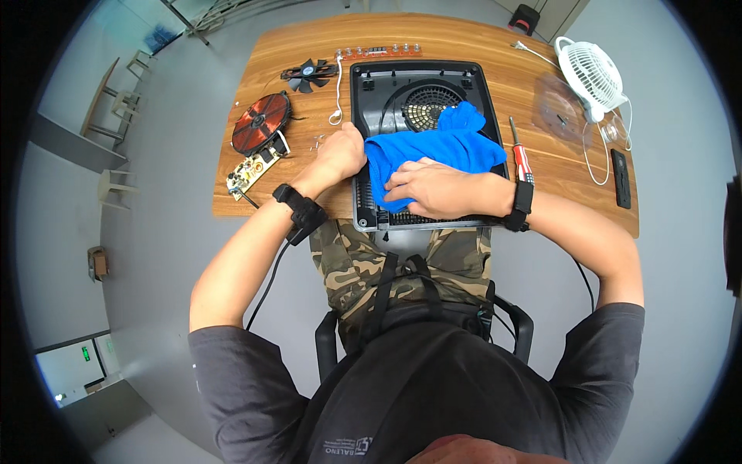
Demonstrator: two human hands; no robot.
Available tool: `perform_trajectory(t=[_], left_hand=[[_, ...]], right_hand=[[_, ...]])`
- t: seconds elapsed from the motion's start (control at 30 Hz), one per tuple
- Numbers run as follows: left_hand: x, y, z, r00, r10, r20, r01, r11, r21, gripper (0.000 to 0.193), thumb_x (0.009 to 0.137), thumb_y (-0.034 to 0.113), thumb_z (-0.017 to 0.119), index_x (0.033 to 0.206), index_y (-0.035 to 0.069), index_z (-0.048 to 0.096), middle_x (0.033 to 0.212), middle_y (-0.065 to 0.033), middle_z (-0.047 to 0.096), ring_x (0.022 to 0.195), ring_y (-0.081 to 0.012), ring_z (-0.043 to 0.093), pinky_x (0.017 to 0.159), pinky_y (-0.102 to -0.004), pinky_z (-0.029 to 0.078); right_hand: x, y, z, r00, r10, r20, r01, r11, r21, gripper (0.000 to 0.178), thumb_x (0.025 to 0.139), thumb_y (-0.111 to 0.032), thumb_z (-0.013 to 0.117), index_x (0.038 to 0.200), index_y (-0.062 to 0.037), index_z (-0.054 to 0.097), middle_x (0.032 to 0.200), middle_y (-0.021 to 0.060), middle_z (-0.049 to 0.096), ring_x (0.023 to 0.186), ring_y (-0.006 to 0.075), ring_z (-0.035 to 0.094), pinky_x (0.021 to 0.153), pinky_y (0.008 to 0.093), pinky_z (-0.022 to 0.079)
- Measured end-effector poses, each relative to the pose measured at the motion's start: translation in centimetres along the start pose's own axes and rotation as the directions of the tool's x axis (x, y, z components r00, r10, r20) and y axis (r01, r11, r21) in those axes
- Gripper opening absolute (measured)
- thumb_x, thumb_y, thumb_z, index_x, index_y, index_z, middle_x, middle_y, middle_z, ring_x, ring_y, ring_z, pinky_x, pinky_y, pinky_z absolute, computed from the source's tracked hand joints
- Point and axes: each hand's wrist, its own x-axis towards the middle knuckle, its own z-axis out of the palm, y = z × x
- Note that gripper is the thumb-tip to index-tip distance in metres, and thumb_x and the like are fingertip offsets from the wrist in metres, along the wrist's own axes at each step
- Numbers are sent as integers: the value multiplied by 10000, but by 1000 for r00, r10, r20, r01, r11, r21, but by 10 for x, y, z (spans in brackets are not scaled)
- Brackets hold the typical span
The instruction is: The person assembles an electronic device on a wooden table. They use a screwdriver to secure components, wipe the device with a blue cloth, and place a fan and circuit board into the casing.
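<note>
Right hand [433,188]: flat, fingers spread, pressing blue cloth [433,147] onto black casing [421,93].
Left hand [340,155]: curled, gripping the casing's left edge.
Table [309,46]: near edge.

The soft, matt blue cloth [433,147] lies crumpled on the black moulded-plastic appliance shell [421,93], whose surface shows a dull sheen and ribbed vents. The warm brown wooden bench [495,54] looks smooth, with a streaked grain. The round copper-coloured wire coil [261,122] gleams metallic. The small white desk fan [592,75] is smooth plastic. The red-handled screwdriver [519,151] has a bright metal shaft.
</note>
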Motion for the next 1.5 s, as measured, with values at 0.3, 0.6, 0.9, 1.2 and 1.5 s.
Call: perform_trajectory(t=[0.3, 0.6, 0.9, 1.2, 1.5], left_hand=[[-1, -8, 10, 993, 58, -107, -64, 996, -55, 441, 945, 293, 641, 1064, -110, 505, 929, -354, 677, 944, -515, 661, 840, -556, 532], [-2, -5, 10, 996, 12, -87, -18, 998, -63, 449, 954, 304, 634, 1077, -107, 501, 952, -350, 682, 961, -513, 659, 867, -561, 523], [1, -7, 11, 997, 20, -74, -25, 998, -65, 464, 958, 301, 628, 1111, -115, 493, 949, -364, 675, 959, -517, 660, 860, -555, 528], [0, -5, 11, 996, 21, -88, -27, 997, -69, 466, 953, 306, 634, 1102, -113, 497, 921, -367, 673, 946, -515, 664, 849, -557, 532], [0, -2, 4, 1000, -21, 7, 21, 999, -47, 506, 956, 325, 629, 1175, -117, 514, 1074, -333, 687, 1053, -478, 665, 918, -526, 525]], right_hand=[[-8, -7, -18, 997, 10, 76, -7, 999, -35, 360, 867, -133, 704, 1226, -120, 675, 1153, 89, 536, 1101, 281, 532, 941, 435, 438], [-1, -12, -20, 994, -27, 102, 17, 995, 97, 237, 905, -126, 651, 1125, -87, 728, 1153, 59, 597, 1134, 267, 519, 980, 449, 433], [1, -14, -28, 999, -25, 34, 22, 995, 99, 190, 883, -104, 677, 1061, -102, 745, 1082, 25, 618, 1071, 246, 532, 894, 410, 417], [-4, -17, -28, 994, -47, 97, 43, 998, 43, 218, 858, -110, 677, 1069, -94, 729, 1068, 30, 648, 1093, 248, 558, 933, 408, 447], [37, -38, -15, 959, 281, -45, -282, 959, -4, 329, 871, -136, 666, 1195, -79, 669, 1070, 103, 674, 1060, 304, 607, 916, 460, 465]])
